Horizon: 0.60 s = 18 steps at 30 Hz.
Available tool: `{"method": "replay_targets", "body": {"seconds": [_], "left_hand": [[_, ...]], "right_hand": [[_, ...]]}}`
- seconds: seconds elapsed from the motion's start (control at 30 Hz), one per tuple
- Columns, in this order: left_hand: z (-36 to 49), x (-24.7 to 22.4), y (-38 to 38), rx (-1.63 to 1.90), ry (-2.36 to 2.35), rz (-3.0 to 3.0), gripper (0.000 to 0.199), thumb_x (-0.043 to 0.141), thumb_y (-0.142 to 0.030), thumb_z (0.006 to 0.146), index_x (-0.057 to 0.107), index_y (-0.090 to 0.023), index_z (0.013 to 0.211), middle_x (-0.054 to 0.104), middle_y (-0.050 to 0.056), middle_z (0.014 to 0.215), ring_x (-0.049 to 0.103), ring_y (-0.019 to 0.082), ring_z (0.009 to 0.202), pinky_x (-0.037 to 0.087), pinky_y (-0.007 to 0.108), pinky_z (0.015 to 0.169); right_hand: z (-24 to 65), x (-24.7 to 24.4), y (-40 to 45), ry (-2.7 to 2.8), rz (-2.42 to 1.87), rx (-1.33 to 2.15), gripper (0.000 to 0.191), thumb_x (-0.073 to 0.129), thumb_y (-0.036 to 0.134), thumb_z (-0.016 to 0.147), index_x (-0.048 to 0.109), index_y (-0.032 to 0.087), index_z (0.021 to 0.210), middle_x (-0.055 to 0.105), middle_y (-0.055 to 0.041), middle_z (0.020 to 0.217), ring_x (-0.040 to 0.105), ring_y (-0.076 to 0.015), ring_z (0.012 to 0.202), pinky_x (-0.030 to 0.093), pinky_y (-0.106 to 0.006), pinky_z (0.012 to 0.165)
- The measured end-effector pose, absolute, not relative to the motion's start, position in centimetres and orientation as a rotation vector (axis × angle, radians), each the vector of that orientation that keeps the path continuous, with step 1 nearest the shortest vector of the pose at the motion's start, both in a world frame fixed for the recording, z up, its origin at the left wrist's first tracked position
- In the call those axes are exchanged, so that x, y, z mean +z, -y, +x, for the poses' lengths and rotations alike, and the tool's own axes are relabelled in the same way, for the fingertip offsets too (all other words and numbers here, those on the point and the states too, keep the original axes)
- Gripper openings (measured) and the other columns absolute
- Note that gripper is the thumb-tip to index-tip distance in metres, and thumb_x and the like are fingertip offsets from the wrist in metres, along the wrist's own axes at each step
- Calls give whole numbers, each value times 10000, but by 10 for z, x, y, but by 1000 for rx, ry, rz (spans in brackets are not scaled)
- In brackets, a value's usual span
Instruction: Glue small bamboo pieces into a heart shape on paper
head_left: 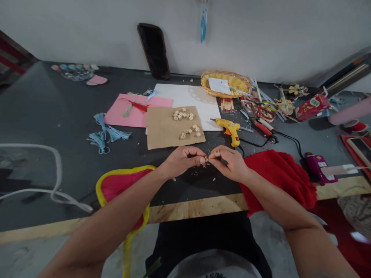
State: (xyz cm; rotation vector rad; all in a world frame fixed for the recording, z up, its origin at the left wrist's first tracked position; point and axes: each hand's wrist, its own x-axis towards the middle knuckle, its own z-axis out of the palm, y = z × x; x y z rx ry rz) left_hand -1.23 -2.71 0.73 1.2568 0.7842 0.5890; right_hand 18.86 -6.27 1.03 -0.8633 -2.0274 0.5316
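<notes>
Over the dark table, my left hand (185,160) pinches a small beige piece (206,158) between thumb and fingertips. Closed in a pinch at the other side of that piece is my right hand (227,162); whether its fingertips grip the same piece or another tiny bit is too small to tell. Small pale crumbs lie just below the fingertips. Beyond my hands, a brown cardboard sheet (162,129) bears several clustered beige pieces (182,115). To the right of the cardboard lies a yellow glue gun (231,129).
Behind are pink paper (116,112), white paper (203,92) and a wicker basket (246,83). Blue tassels (116,133) lie left. A red cloth (278,177) is under my right forearm, a yellow-edged pink item (116,183) by my left. Cables and a purple box (315,166) are right.
</notes>
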Motion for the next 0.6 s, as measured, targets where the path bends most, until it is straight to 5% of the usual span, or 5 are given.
{"method": "replay_targets", "body": {"seconds": [0.27,0.6], "left_hand": [[-13,9,26,516,-737,1253,300,772,-421,678,691,-133,682,635,-3,630,504,80,590,400,198,575],[-12,6,28,535,-737,1176,394,768,-527,664,703,-142,717,668,25,654,530,97,597,427,215,590]], "right_hand": [[190,10,63,2001,-816,653,225,660,256,871,646,173,1080,655,-76,921,624,-132,770,550,-248,655],[186,11,64,1955,-826,579,131,675,247,860,669,169,965,664,-71,860,651,-148,793,574,-263,687]]}}
